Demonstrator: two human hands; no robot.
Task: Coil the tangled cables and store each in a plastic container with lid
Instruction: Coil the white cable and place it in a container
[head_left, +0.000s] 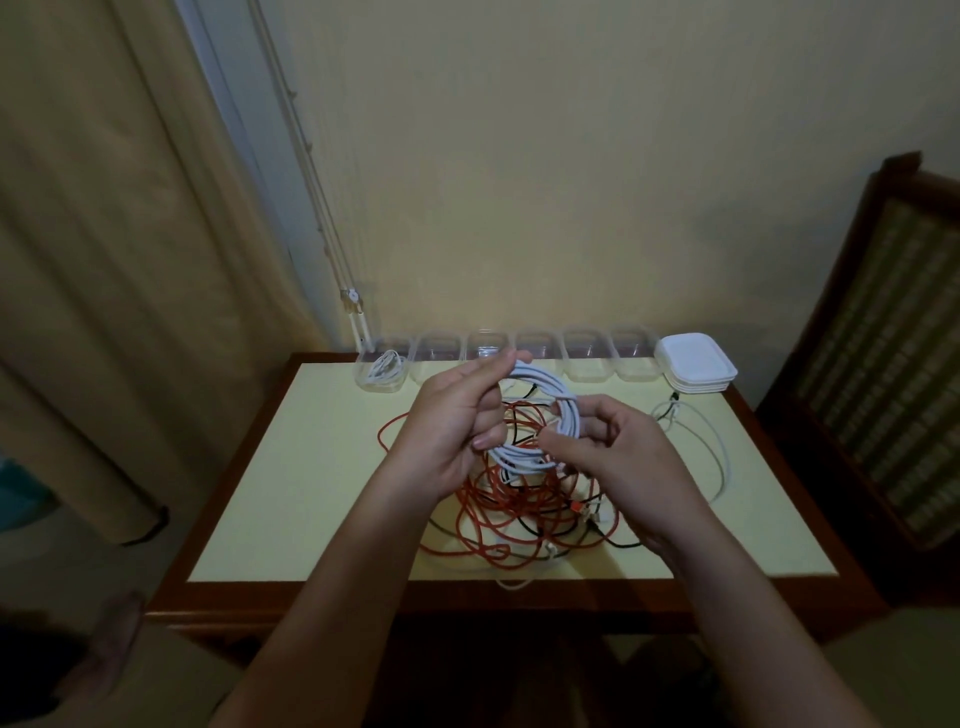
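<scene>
Cream wall and a tan curtain (104, 260) fill the background, with a dark wooden chair (883, 364) at the right. Below them stands a wood-framed table (291, 467) with a pale yellow top.

Both bare forearms reach up from the bottom of the view and converge above the middle of the table. The left hand (452, 426) is raised with its back toward the camera. Its fingers are curled round the left side of a white cable coil (545, 382), and thumb and forefinger are closed on the top of the loops. The right hand (628, 457) sits slightly lower, wrist bent inward, its fingertips pinching the coil's right side. The coil hangs between the two hands, clear of the tabletop.

Under the hands lies a tangle of orange cables (498, 514) mixed with dark and white strands. A loose white cable (717, 441) loops off to the right.

Along the far edge runs a row of clear plastic containers (587, 358). The leftmost container (382, 369) holds a small coiled white cable. A stack of white lids (696, 364) sits at the row's right end.
</scene>
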